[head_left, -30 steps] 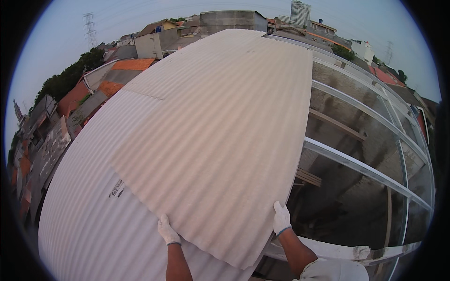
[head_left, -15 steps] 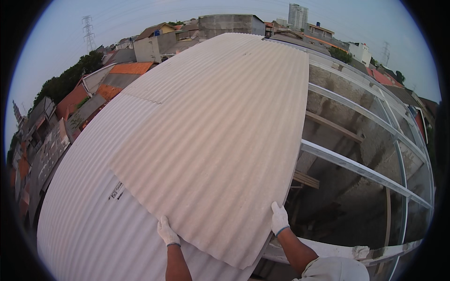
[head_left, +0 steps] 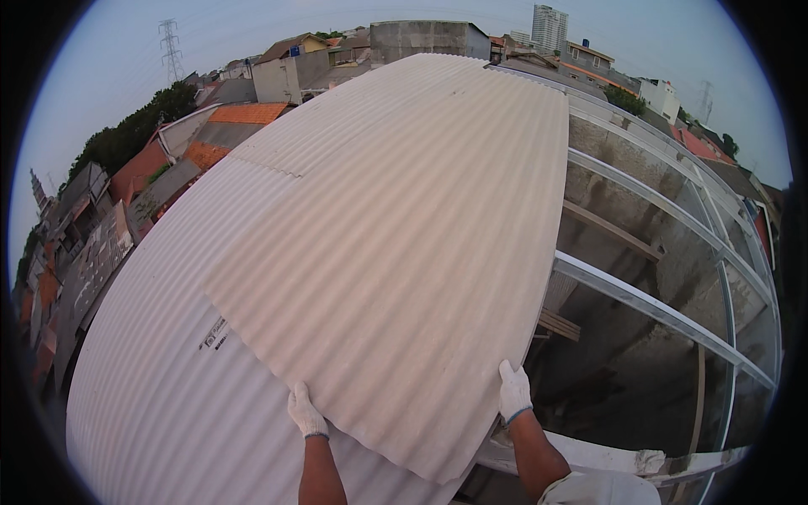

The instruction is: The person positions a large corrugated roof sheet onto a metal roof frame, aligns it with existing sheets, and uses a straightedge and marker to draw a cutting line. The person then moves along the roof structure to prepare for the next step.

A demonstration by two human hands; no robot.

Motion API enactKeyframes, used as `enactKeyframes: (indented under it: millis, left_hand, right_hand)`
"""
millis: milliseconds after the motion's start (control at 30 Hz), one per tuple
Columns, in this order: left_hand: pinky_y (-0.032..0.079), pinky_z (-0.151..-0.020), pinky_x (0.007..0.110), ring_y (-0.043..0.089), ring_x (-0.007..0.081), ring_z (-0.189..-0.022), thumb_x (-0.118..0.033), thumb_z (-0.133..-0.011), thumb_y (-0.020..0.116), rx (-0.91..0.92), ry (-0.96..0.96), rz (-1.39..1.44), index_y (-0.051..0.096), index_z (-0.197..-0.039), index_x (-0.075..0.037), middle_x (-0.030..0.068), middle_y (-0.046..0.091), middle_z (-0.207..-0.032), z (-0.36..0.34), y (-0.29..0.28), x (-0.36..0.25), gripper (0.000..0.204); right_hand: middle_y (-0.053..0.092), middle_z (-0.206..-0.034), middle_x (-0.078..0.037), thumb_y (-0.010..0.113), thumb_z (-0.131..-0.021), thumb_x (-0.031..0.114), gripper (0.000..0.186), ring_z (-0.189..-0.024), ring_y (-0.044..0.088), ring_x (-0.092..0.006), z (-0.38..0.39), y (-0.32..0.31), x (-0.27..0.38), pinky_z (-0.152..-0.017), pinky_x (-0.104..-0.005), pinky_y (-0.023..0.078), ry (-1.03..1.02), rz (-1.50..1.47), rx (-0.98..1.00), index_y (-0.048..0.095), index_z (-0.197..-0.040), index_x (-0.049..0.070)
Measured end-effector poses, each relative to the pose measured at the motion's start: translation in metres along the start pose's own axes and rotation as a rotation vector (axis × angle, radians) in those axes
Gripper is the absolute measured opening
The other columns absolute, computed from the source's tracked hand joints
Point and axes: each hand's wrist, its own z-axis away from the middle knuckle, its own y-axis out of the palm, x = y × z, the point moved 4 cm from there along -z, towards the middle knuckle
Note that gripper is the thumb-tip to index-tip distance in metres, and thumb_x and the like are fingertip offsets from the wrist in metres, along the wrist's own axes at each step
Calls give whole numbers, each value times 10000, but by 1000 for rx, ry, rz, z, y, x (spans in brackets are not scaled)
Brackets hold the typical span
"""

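Our fingers (head_left: 301,402) are in white knit gloves, and on both hands they are curled over the near edge of a corrugated sheet (head_left: 404,252). The left hand (head_left: 305,412) grips that edge low and toward the left, fingers closed on top of the sheet with the thumb hidden below. The right hand (head_left: 513,394) clamps the sheet's right near corner the same way, just where its long right edge begins. Bare forearms rise to both hands from the lower rim of the view.

The sheet runs away from our hands, its near edge lifted in our grip and its far end lying well up the roof. It is pale beige, matt, with even ribs running lengthwise, and its near edge curves between our hands. It lies over other sheets (head_left: 151,396) already on the roof, which are paler and greyer; one carries a small dark stamp near the lifted sheet's left edge.

To the right of the sheet the roof is open: metal purlins (head_left: 640,303) cross a deep space with rough concrete walls (head_left: 623,210) below.

Farther off we see tiled roofs (head_left: 244,114), trees (head_left: 135,135), a pylon (head_left: 171,46) and a tower (head_left: 549,25).
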Motion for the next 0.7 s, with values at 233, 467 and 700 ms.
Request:
enactKeyframes:
  millis: [233, 467, 700]
  left_hand:
    - [614, -1010, 330, 751, 128, -1122, -325, -1239, 759, 23, -17, -9, 793, -1386, 61, 52, 833, -1278, 5, 6, -4, 415]
    - [612, -998, 334, 746, 122, -1097, -344, -1250, 728, 14, 10, -50, 805, -1333, 66, 49, 835, -1235, 13, 17, -18, 426]
    - [594, -970, 318, 720, 102, -1069, -339, -1247, 728, 20, -19, -81, 819, -1319, 75, 21, 821, -1203, 14, 17, -15, 430]
  right_hand:
    - [810, -1492, -164, 692, -1205, 318, 551, -1340, 764, -283, -7, -2, 2, -1151, -440, 602, 32, 2, 21, 696, -1583, -83]
    - [820, -1478, -151, 734, -1198, 335, 557, -1339, 766, -278, -11, -9, 16, -1156, -442, 604, -12, 59, 66, 717, -1587, -63]
    - [836, -1399, -141, 719, -1190, 323, 501, -1252, 776, -272, -25, -13, 3, -1099, -448, 609, 4, -26, 66, 757, -1508, -62]
